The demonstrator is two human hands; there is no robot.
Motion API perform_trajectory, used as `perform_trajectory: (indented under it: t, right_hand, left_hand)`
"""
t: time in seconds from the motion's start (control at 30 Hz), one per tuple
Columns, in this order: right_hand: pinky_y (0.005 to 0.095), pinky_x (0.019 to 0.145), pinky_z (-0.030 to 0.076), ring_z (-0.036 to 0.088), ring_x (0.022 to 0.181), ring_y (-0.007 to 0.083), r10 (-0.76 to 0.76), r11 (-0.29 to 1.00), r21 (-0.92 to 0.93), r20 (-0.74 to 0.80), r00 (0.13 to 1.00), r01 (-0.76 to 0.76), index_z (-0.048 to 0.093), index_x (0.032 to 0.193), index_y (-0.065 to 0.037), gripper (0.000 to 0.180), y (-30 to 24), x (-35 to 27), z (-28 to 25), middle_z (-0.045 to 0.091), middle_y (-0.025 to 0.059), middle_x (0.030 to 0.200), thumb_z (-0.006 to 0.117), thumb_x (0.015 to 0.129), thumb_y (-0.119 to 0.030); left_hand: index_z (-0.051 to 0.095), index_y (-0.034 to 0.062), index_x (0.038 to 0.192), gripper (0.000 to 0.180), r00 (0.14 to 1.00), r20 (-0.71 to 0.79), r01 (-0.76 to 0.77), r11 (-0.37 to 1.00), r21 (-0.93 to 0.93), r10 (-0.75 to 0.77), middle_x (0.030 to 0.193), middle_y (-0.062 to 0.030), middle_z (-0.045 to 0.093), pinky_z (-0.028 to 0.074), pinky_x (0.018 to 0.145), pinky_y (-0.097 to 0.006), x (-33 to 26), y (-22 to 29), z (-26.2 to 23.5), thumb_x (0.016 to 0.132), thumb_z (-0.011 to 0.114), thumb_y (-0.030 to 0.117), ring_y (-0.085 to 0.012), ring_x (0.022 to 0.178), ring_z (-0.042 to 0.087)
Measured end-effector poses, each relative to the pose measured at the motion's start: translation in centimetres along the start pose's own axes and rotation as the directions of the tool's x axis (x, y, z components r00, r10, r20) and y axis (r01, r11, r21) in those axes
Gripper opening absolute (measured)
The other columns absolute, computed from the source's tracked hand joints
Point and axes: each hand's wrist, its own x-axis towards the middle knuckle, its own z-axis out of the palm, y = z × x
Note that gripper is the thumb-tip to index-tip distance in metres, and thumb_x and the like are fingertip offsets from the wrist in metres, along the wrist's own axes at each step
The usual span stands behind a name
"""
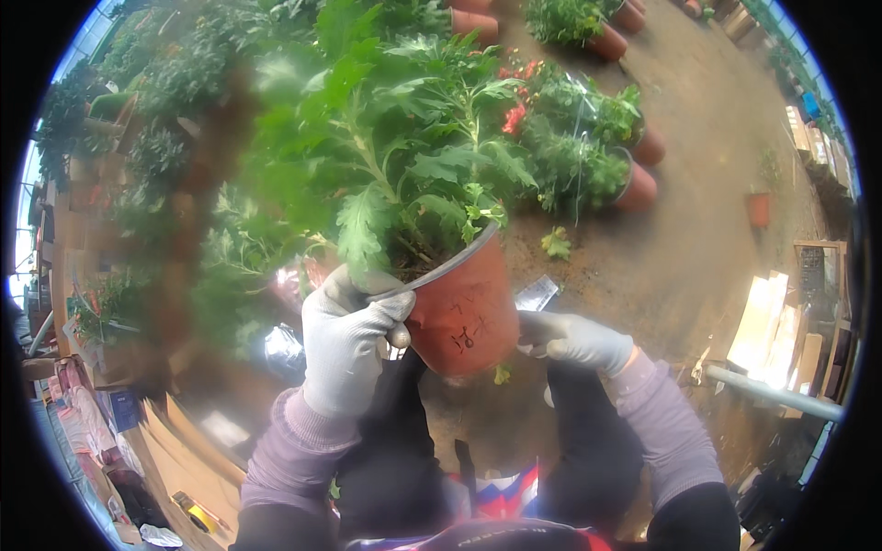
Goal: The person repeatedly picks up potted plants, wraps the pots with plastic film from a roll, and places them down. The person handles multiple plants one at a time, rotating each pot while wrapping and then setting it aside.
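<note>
A leafy green potted plant [469, 303] in a reddish-brown plastic pot is held up in front of me, tilted slightly. Dark handwritten marks show on the pot's side. My left hand [344, 326], in a pale grey-white glove, grips the left side of the pot's rim, thumb outside. My right hand [574, 342], gloved alike, is at the pot's lower right side with its fingers bent. Its fingertips are partly hidden against the pot. Just above that hand is a small clear or silvery flat piece [537, 293]; whether the hand touches it I cannot tell.
More potted plants [634, 184] lie on their sides at the upper right, some with red flowers. Another small pot [759, 209] stands on the brown ground farther right. Cardboard [197, 455] and a yellow tape roll [193, 511] lie lower left. A grey pipe [776, 393] crosses at right.
</note>
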Motion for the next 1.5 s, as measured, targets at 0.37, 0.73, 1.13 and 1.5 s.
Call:
perform_trajectory:
  t: [0.37,0.73,1.13,1.5]
  right_hand:
    - [0.0527,0.113,0.039,0.042,0.139,0.0355,-0.652,0.374,0.757,-0.196,0.733,0.535,0.025,0.158,-0.014,0.101,-3.8,-0.9,10.2,0.037,0.0116,0.155,0.055,0.084,-0.076]
    - [0.0498,0.105,0.048,0.06,0.122,0.0339,-0.891,0.176,0.704,-0.182,0.415,0.688,0.049,0.145,-0.01,0.067,-4.4,-0.4,3.8,0.06,0.0119,0.138,0.054,0.096,-0.055]
    - [0.0685,0.114,0.033,0.035,0.148,0.0403,-0.753,0.17,0.596,-0.435,0.494,0.785,0.029,0.162,-0.021,0.099,-6.9,-5.3,5.5,0.032,0.0116,0.164,0.067,0.082,-0.064]
    - [0.0693,0.114,0.037,0.039,0.146,0.0408,-0.811,0.006,0.532,-0.493,0.315,0.847,0.032,0.159,-0.013,0.089,-7.4,-6.5,3.9,0.041,0.0146,0.159,0.067,0.088,-0.054]
  left_hand:
    - [0.068,-0.0043,0.102,0.022,0.904,0.158,-0.367,0.911,-0.19,0.397,0.086,-0.0051,0.069,0.051,0.061,-0.023,-9.7,6.7,7.8,0.08,0.074,-0.003,-0.012,0.068,0.064]
    - [0.071,0.0063,0.105,0.027,0.471,0.434,-0.816,0.192,0.545,0.768,0.105,-0.0152,0.068,0.057,0.072,-0.043,-11.5,5.3,13.5,0.08,0.073,0.014,-0.0368,0.083,0.069]
    - [0.068,0.0083,0.108,0.02,0.675,0.569,-0.365,-0.457,0.811,0.47,0.103,-0.0152,0.072,0.057,0.073,-0.044,-5.9,13.3,16.2,0.089,0.064,0.014,-0.0367,0.087,0.071]
    - [0.066,0.0063,0.123,0.037,0.548,0.587,-0.675,0.73,-0.111,0.596,0.117,-0.0157,0.066,0.037,0.109,-0.043,5.5,8.8,16.0,0.092,0.064,0.026,-0.0312,0.113,0.058]
